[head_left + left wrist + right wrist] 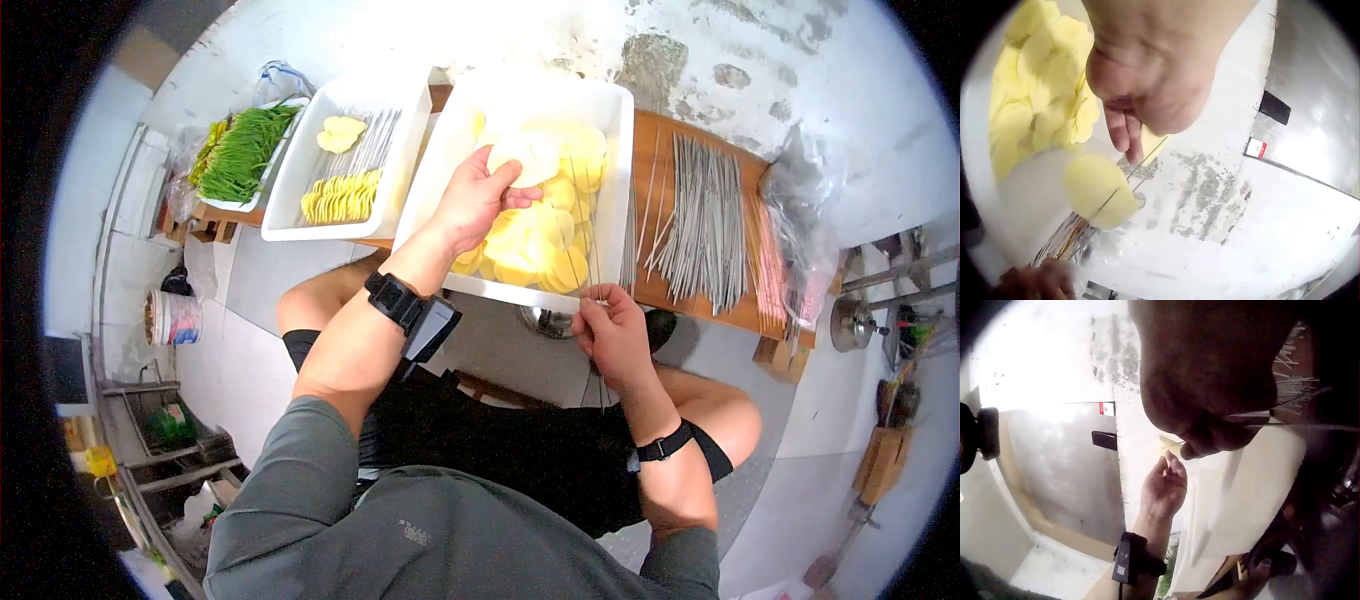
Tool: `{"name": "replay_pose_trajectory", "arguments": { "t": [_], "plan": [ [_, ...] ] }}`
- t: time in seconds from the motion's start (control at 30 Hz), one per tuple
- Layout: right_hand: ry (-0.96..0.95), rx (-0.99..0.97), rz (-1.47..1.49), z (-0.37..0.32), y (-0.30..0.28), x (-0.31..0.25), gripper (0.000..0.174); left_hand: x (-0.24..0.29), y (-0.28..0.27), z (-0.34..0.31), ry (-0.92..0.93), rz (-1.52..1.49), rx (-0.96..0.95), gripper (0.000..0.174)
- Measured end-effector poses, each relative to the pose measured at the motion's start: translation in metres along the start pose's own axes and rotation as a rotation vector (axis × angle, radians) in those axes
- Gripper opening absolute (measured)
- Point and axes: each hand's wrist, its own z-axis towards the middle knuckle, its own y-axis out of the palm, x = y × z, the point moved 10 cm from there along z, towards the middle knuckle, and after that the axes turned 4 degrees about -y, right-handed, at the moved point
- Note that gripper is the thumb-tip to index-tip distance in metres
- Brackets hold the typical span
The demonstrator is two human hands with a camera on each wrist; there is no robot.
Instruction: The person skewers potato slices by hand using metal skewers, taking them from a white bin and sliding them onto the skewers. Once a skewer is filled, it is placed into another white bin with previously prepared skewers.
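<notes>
My left hand pinches a thin pale-yellow potato slice between thumb and fingers, over the big white tub. In the left wrist view, another potato slice sits threaded on a thin metal skewer just past the fingers. My right hand grips the lower part of two skewers, which point up and away across the tub's right side. Loose potato slices are heaped in the tub below. The right wrist view shows my right hand dark and close, with the left hand beyond.
A second white tub at the left holds rows of skewered yellow slices. Green vegetables fill a tray farther left. Many bare skewers lie on the wooden board at right, beside a plastic bag. A stained white wall stands behind.
</notes>
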Motion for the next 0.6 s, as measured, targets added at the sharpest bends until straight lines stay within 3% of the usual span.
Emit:
{"name": "replay_pose_trajectory", "arguments": {
  "t": [0.6],
  "plan": [
    [0.041,-0.084,0.116,-0.002,0.009,-0.002,0.011,0.01,-0.013,-0.003,0.027,-0.14,0.037,0.027]
  ]
}}
